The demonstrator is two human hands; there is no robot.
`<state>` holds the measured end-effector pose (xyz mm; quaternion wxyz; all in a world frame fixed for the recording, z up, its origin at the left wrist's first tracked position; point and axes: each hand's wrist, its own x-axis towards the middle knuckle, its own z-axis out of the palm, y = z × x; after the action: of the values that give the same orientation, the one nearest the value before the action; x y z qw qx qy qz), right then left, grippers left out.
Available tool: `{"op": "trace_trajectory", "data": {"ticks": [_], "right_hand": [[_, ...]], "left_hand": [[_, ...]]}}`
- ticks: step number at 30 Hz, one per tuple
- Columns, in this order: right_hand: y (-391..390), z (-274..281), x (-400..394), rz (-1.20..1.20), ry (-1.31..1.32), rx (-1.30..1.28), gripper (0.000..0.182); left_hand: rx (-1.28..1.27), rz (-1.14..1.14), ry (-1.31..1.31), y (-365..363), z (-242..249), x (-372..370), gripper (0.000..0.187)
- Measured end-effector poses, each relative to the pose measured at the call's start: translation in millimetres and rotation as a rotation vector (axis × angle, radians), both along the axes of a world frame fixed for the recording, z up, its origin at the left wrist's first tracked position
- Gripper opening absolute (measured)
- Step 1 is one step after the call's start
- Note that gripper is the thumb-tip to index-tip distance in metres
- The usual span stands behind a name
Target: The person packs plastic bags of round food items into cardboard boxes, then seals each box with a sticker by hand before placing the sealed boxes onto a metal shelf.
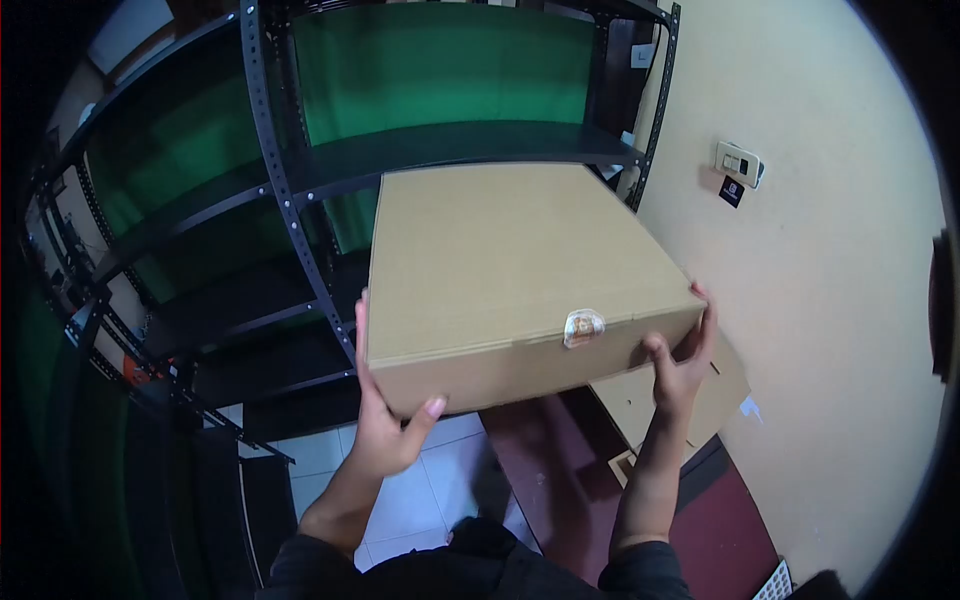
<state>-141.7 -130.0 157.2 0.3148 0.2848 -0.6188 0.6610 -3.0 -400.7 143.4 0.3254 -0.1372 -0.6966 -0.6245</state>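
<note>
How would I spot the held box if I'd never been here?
Find the black metal shelving with green backing. Before it, a left hand and right hand hold a brown box; unlike the cardboard below, it shows a sticker on its near edge.

From my end I see black slotted-metal shelving (pixel 460 146) ahead and to the left, with green backing (pixel 440 70) behind its shelves. A cream wall (pixel 830 300) rises on the right, bearing a switch plate (pixel 738 162) and, just below, a small black tag (pixel 731 192). A dark red counter (pixel 730 525) stands along that wall; bluish light tints the pale floor tiles (pixel 405 505).
</note>
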Motion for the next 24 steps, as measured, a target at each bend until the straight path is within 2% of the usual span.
{"op": "trace_trajectory", "data": {"ticks": [2, 6, 9, 15, 18, 24], "right_hand": [[-2, 27, -36, 0.013, 0.060, 0.046, 0.080], [-2, 74, -110, 0.059, 0.127, 0.060, 0.070], [-1, 94, -165, 0.064, 0.126, 0.063, 0.067], [1, 86, -243, 0.133, 0.015, 0.123, 0.070], [-6, 69, -283, 0.152, -0.028, 0.114, 0.075], [-16, 54, -333, 0.076, -0.050, 0.000, 0.076]], "left_hand": [[-0.051, -0.021, 0.127, 1, 28, -34, 0.093], [-0.114, -0.051, 0.194, 4, 67, -106, 0.088], [-0.137, -0.025, 0.228, 2, 75, -174, 0.086], [-0.153, -0.018, 0.172, -3, 52, -252, 0.082], [-0.274, 0.143, 0.180, -1, 47, -273, 0.080], [-0.361, 0.219, 0.223, 5, 44, -336, 0.076]]}}
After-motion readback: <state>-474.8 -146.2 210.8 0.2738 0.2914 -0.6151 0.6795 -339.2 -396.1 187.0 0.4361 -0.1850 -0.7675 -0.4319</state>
